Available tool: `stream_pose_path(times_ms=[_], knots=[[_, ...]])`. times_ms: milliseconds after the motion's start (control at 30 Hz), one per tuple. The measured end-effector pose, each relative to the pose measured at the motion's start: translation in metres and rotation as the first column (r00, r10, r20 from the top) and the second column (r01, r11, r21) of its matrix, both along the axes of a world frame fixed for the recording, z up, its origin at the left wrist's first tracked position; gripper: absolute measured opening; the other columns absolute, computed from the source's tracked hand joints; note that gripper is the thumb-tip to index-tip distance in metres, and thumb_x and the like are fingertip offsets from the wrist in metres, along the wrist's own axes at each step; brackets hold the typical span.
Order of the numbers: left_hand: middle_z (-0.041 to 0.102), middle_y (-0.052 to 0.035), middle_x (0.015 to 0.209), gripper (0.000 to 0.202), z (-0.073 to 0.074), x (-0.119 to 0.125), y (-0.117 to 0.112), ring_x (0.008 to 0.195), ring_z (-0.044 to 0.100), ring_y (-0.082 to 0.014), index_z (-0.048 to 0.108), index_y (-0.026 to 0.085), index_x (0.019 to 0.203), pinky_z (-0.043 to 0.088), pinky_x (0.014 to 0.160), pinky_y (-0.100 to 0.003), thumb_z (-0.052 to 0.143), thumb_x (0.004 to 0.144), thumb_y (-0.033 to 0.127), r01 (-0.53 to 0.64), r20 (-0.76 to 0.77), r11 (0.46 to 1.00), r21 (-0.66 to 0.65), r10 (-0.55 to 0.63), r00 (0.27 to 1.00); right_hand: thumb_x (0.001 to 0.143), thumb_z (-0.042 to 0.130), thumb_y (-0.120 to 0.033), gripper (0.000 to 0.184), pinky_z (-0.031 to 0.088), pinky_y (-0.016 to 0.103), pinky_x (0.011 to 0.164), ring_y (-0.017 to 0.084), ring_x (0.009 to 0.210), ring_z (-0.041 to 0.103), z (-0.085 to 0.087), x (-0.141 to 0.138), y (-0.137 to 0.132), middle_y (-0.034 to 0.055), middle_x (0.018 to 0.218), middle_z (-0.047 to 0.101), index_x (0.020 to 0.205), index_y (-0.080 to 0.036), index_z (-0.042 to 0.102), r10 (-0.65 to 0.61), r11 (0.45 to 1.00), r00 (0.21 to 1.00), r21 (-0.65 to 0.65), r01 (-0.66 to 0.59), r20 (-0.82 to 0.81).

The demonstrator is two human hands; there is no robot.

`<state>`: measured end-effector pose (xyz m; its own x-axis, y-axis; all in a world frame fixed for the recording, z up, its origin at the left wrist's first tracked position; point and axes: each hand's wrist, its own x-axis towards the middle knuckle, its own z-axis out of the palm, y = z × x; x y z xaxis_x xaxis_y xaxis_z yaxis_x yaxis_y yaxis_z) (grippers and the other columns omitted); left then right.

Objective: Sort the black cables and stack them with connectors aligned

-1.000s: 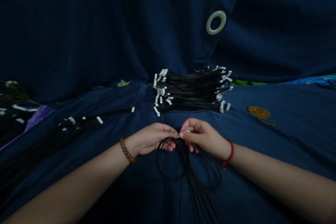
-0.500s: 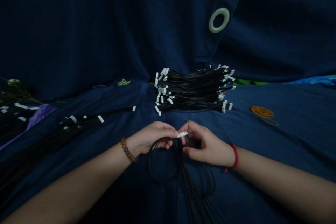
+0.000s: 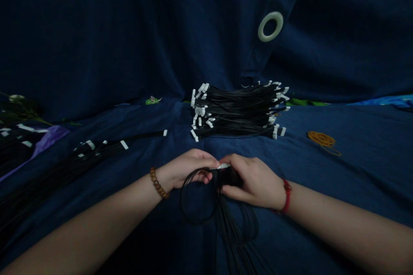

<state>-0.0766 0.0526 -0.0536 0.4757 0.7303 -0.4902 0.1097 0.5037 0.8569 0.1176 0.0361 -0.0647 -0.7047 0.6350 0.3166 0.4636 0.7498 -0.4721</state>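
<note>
Between my hands hangs a bundle of thin black cables (image 3: 230, 227) with white connectors (image 3: 223, 166) at its top end. My left hand (image 3: 196, 165), with a beaded bracelet at the wrist, pinches the bundle just beside the connectors. A loop of the cable curves down below those fingers. My right hand (image 3: 253, 180), with a red cord on its wrist, curls round the strands on the other side, index finger at the connectors and thumb lower down. Its other fingers are partly hidden. The lower cables trail out of view toward me.
Beyond my hands lies a stack of black cable bundles (image 3: 238, 111) with white end connectors. At left are long loose cables (image 3: 64, 176) and a purple sheet (image 3: 53, 137) under more connectors. Orange rubber bands (image 3: 322, 139) lie at right. A dark blue curtain (image 3: 129, 30) hangs behind.
My right hand has turned and closed further over the strands, covering more of the white connectors. The hanging cables have swung slightly left. My left hand stays nearly in place.
</note>
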Motion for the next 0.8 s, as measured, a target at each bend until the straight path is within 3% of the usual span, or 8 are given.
stream_pose_path(times_ms=[167, 300, 467, 633, 733, 800], knots=[[0.056, 0.0007, 0.060, 0.024, -0.004, 0.001, 0.001, 0.049, 0.052, -0.0035, 0.057, 0.009, 0.079, 0.043, 0.048, -0.013, 0.066, 0.066, 0.028, -0.004, -0.013, 1.000, 0.012, 0.004, 1.000, 0.086, 0.041, -0.039, 0.033, 0.042, 0.036, 0.068, 0.026, 0.082, 0.058, -0.003, -0.005, -0.004, 0.0156, 0.091, 0.060, 0.099, -0.010, 0.051, -0.069, 0.996, 0.996, 0.056, 0.066, 0.063], [0.055, 0.0011, 0.055, 0.021, -0.004, 0.005, -0.002, 0.044, 0.048, -0.0028, 0.057, 0.008, 0.076, 0.038, 0.043, -0.012, 0.064, 0.067, 0.026, -0.009, -0.032, 0.998, 0.062, 0.011, 0.999, 0.086, 0.040, -0.036, 0.025, 0.039, 0.033, 0.064, 0.023, 0.074, 0.057, -0.004, -0.008, -0.003, 0.0132, 0.081, 0.060, 0.088, -0.013, 0.050, -0.112, 0.994, 0.993, 0.014, 0.112, 0.042], [0.051, 0.0023, 0.051, 0.026, -0.006, 0.008, -0.006, 0.044, 0.047, -0.0031, 0.052, 0.009, 0.066, 0.037, 0.044, -0.013, 0.069, 0.062, 0.027, -0.011, -0.038, 0.989, 0.148, 0.016, 0.999, 0.088, 0.041, -0.040, 0.027, 0.037, 0.025, 0.054, 0.013, 0.059, 0.053, -0.002, -0.012, 0.001, 0.0033, 0.066, 0.057, 0.073, -0.018, 0.046, -0.177, 0.964, 0.981, -0.214, 0.157, -0.075], [0.055, -0.0002, 0.056, 0.027, -0.008, 0.011, -0.007, 0.046, 0.050, -0.0044, 0.053, 0.009, 0.070, 0.038, 0.045, -0.014, 0.065, 0.068, 0.033, 0.039, -0.093, 0.982, 0.185, -0.022, 0.995, 0.087, 0.037, -0.046, 0.031, 0.037, 0.019, 0.039, 0.009, 0.044, 0.051, -0.006, -0.014, 0.008, -0.0017, 0.057, 0.054, 0.072, -0.019, 0.040, -0.172, 0.858, 0.978, -0.506, 0.090, -0.118], [0.057, -0.0016, 0.061, 0.031, -0.009, 0.011, -0.007, 0.048, 0.051, -0.0058, 0.055, 0.009, 0.075, 0.039, 0.046, -0.016, 0.061, 0.070, 0.039, 0.096, -0.145, 0.968, 0.232, -0.063, 0.987, 0.085, 0.039, -0.048, 0.033, 0.037, 0.018, 0.036, 0.009, 0.042, 0.051, -0.009, -0.014, 0.011, -0.0025, 0.056, 0.052, 0.072, -0.018, 0.040, -0.173, 0.823, 0.977, -0.563, 0.073, -0.127], [0.054, -0.0006, 0.055, 0.032, -0.007, 0.008, -0.006, 0.045, 0.048, -0.0059, 0.056, 0.010, 0.072, 0.036, 0.043, -0.016, 0.058, 0.072, 0.041, 0.147, -0.209, 0.947, 0.285, -0.088, 0.974, 0.085, 0.040, -0.047, 0.031, 0.036, 0.018, 0.037, 0.008, 0.042, 0.049, -0.010, -0.014, 0.011, -0.0026, 0.056, 0.052, 0.073, -0.018, 0.042, -0.188, 0.832, 0.973, -0.548, 0.084, -0.137]])
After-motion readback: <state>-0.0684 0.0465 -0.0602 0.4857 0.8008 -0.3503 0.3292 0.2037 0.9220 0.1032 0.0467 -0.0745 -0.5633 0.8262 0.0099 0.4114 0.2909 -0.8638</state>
